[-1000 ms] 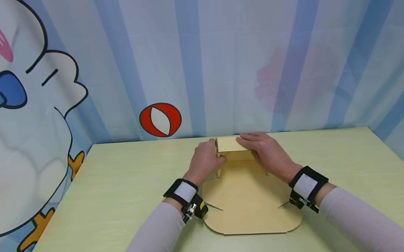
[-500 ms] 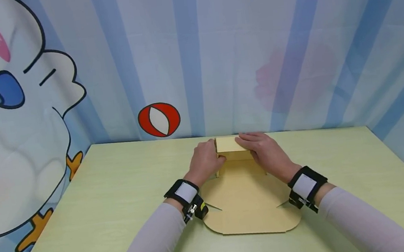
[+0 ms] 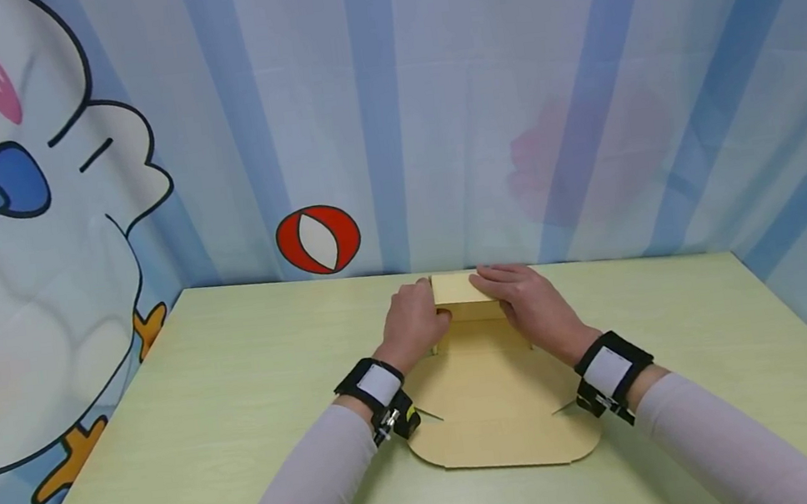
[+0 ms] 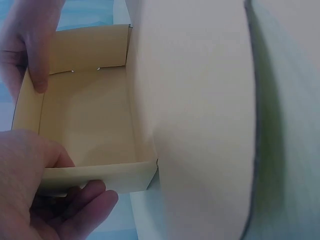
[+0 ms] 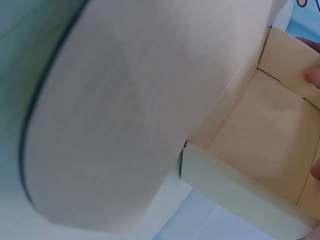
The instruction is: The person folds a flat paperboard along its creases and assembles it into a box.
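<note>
A tan cardboard box (image 3: pixel 467 312) stands on its far end with its open side toward me. It is folded from one sheet, and its wide flap (image 3: pixel 503 416) with rounded corners and a slit on either side lies toward me. My left hand (image 3: pixel 414 324) grips the left side wall, thumb inside and fingers curled outside, as the left wrist view shows. At the top right corner my right hand (image 3: pixel 530 299) holds the box, fingers over the top wall (image 3: pixel 457 287) and thumb inside. In the right wrist view the side wall (image 5: pixel 240 190) meets the flap at a folded corner.
The box and flap are on a pale green wood-grain table (image 3: pixel 258 362). Behind it hangs a blue striped curtain (image 3: pixel 432 114) printed with a duck (image 3: pixel 43 330) and a red-and-white ball (image 3: pixel 319 240). Black camera straps (image 3: pixel 616 369) circle both wrists.
My left hand and wrist have shifted slightly to the right, still gripping the side wall. My right hand and the cardboard box have hardly moved.
</note>
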A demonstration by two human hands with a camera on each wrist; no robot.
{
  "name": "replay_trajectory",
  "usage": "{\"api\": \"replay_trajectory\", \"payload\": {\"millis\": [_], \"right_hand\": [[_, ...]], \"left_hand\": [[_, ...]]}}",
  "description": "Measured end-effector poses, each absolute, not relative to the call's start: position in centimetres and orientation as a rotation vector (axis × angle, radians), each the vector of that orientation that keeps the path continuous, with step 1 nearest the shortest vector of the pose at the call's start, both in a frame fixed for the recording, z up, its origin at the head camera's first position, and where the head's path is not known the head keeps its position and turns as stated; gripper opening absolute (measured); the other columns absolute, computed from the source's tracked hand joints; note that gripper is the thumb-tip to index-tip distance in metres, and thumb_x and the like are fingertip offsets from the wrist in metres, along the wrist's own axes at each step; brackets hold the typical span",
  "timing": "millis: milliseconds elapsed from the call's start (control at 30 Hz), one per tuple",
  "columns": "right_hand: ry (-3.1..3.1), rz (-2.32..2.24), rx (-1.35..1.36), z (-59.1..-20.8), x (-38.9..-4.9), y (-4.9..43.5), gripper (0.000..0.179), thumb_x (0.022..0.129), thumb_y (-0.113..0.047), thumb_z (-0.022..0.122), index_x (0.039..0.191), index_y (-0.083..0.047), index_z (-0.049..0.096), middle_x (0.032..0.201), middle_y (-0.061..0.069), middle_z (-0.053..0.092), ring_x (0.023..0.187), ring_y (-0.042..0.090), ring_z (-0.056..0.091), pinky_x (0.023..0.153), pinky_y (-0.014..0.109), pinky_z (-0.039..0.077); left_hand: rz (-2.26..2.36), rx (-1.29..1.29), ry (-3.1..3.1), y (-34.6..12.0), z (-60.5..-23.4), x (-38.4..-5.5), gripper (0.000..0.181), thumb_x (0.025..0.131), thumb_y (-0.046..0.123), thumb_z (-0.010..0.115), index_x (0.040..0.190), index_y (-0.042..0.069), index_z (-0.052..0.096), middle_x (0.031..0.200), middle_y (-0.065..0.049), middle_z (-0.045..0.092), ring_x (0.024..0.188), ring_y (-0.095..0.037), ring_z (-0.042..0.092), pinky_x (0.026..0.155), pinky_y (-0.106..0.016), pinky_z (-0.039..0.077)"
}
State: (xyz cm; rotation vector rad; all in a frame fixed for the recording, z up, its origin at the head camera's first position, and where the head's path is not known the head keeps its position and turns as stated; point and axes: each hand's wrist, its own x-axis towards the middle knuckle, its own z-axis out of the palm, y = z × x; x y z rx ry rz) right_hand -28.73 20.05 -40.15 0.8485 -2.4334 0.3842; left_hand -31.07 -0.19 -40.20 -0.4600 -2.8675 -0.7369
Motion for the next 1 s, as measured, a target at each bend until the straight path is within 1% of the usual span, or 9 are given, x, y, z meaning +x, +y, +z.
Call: {"api": "replay_trajectory", "payload": {"millis": [400, 533, 600, 667, 733, 800, 833, 900, 1000], "right_hand": [[-2.409, 0.378, 0.85, -39.9, -28.9, 20.1, 0.048, 0.086, 0.009, 0.067, 0.131, -0.007, 0.064, 0.132, 0.015, 0.065, 0.123, 0.035, 0.06, 0.1, 0.049, 0.052], [-2.415, 0.368, 0.841, -40.0, -28.7, 20.1, 0.048, 0.086, 0.009, 0.067, 0.131, -0.007, 0.064, 0.132, 0.015, 0.066, 0.124, 0.034, 0.06, 0.101, 0.048, 0.052], [-2.422, 0.367, 0.836, -40.1, -28.6, 20.0, 0.048, 0.086, 0.008, 0.067, 0.132, -0.007, 0.064, 0.132, 0.014, 0.065, 0.124, 0.034, 0.06, 0.101, 0.048, 0.052], [-2.429, 0.368, 0.838, -40.1, -28.5, 20.0, 0.049, 0.086, 0.008, 0.067, 0.132, -0.008, 0.064, 0.133, 0.014, 0.065, 0.125, 0.033, 0.06, 0.101, 0.047, 0.051], [-2.433, 0.367, 0.843, -40.1, -28.5, 19.9, 0.049, 0.087, 0.008, 0.067, 0.133, -0.008, 0.063, 0.133, 0.014, 0.065, 0.125, 0.033, 0.06, 0.102, 0.047, 0.051], [-2.434, 0.364, 0.849, -40.1, -28.6, 19.9, 0.049, 0.087, 0.007, 0.067, 0.133, -0.008, 0.063, 0.133, 0.014, 0.065, 0.125, 0.033, 0.06, 0.102, 0.047, 0.051], [-2.434, 0.36, 0.851, -40.0, -28.6, 19.9, 0.048, 0.087, 0.007, 0.067, 0.133, -0.008, 0.063, 0.134, 0.014, 0.065, 0.125, 0.033, 0.06, 0.102, 0.047, 0.051], [-2.436, 0.355, 0.848, -39.9, -28.6, 20.0, 0.048, 0.088, 0.006, 0.067, 0.133, -0.009, 0.063, 0.134, 0.014, 0.065, 0.125, 0.033, 0.06, 0.102, 0.047, 0.051], [-2.448, 0.351, 0.838, -39.9, -28.6, 20.0, 0.047, 0.088, 0.005, 0.067, 0.133, -0.009, 0.063, 0.134, 0.013, 0.065, 0.126, 0.032, 0.059, 0.102, 0.046, 0.051]], "left_hand": [[-0.732, -0.469, -2.852, 0.0, -39.9, -31.0, 0.026, 0.087, 0.011, 0.069, 0.107, -0.004, 0.062, 0.09, -0.015, 0.071, 0.069, -0.018, 0.068, 0.055, -0.024, 0.049], [-0.742, -0.481, -2.872, -0.2, -39.9, -30.9, 0.027, 0.088, 0.011, 0.068, 0.109, -0.004, 0.06, 0.094, -0.016, 0.071, 0.074, -0.02, 0.069, 0.06, -0.027, 0.054], [-0.724, -0.485, -2.882, -0.4, -40.0, -30.7, 0.029, 0.089, 0.012, 0.068, 0.111, -0.004, 0.06, 0.097, -0.016, 0.07, 0.078, -0.022, 0.07, 0.065, -0.03, 0.058], [-0.66, -0.487, -2.89, -0.5, -39.8, -30.5, 0.038, 0.089, 0.016, 0.069, 0.118, -0.005, 0.057, 0.103, -0.017, 0.069, 0.084, -0.025, 0.071, 0.072, -0.034, 0.06], [-0.568, -0.511, -2.875, -0.6, -39.4, -30.3, 0.052, 0.088, 0.022, 0.072, 0.129, -0.005, 0.053, 0.113, -0.018, 0.067, 0.094, -0.027, 0.07, 0.08, -0.036, 0.061], [-0.444, -0.578, -2.828, -0.6, -38.9, -30.1, 0.063, 0.088, 0.027, 0.074, 0.138, -0.002, 0.05, 0.123, -0.017, 0.062, 0.104, -0.028, 0.066, 0.086, -0.036, 0.059], [-0.378, -0.629, -2.79, -0.6, -38.5, -29.9, 0.065, 0.087, 0.029, 0.075, 0.14, 0.0, 0.05, 0.127, -0.016, 0.06, 0.108, -0.028, 0.063, 0.09, -0.036, 0.058], [-0.268, -0.747, -2.69, -0.6, -37.9, -29.8, 0.061, 0.086, 0.031, 0.077, 0.137, 0.005, 0.056, 0.129, -0.013, 0.058, 0.112, -0.027, 0.059, 0.094, -0.035, 0.056], [-0.159, -0.923, -2.561, -0.5, -37.3, -29.5, 0.041, 0.086, 0.029, 0.078, 0.12, 0.01, 0.069, 0.121, -0.008, 0.063, 0.109, -0.023, 0.059, 0.095, -0.031, 0.054]]}}
